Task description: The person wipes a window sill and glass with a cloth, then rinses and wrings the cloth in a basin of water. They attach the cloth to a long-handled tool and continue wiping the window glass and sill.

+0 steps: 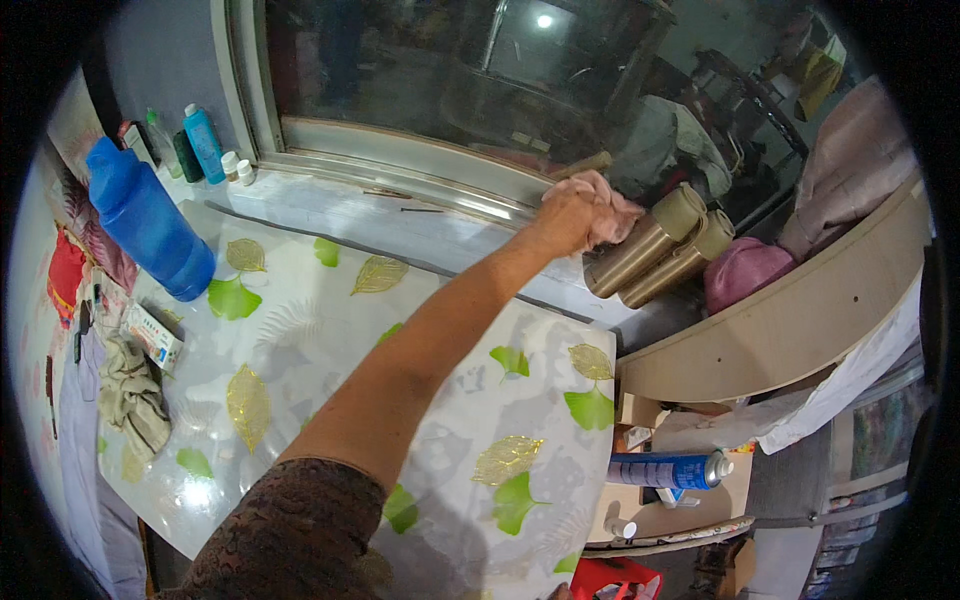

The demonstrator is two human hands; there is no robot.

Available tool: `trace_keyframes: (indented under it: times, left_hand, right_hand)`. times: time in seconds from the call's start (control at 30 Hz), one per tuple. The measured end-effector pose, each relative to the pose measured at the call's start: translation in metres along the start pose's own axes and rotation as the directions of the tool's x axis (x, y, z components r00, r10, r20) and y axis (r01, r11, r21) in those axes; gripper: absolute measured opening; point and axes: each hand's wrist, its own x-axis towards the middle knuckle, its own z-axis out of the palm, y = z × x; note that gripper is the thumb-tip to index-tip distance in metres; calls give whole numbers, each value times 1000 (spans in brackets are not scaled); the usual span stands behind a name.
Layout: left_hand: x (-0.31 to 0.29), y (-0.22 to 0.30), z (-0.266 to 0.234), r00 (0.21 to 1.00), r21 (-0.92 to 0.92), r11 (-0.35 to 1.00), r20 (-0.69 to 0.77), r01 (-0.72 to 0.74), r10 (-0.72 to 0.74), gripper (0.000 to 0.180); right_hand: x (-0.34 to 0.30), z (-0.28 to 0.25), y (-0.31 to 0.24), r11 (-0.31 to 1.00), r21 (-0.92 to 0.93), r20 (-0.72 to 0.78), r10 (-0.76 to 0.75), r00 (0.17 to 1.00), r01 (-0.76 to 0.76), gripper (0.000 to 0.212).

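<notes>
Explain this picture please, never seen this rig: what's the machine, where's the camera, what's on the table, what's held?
There is no machine: it's a person working bare-handed. The one view comes from a wide fisheye camera on their head, looking down, hence the round dark border and bent edges.

The arm crossing the picture appears to be the left. Its left hand grips a crumpled pink cloth by the window frame, close to two metallic cylinders. A sliver at the bottom edge may be the right hand; its grip can't be told.

The leaf-patterned table bears a big blue bottle; a small box and a crumpled greyish cloth lie at its left edge.
</notes>
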Motion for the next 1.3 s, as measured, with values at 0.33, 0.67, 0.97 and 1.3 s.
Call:
trace_keyframes:
  times: [0.33,0.67,0.97,1.3]
  left_hand:
    - [7,21,55,911,425,904,350,52,-217,37]
    - [-13,33,35,905,446,893,351,63,-239,21]
    - [-33,16,5,888,413,909,397,51,-230,36]
    - [-56,-57,-32,932,592,805,271,37,-241,38]
  right_hand:
    - [-1,0,-3,998,62,-53,24,998,-21,50]
    - [-3,1,5,999,-46,-23,-8,1000,7,50]
    - [-2,-3,-8,995,40,-11,95,995,-95,50]
    - [6,-7,-9,998,19,-27,55,998,-54,51]
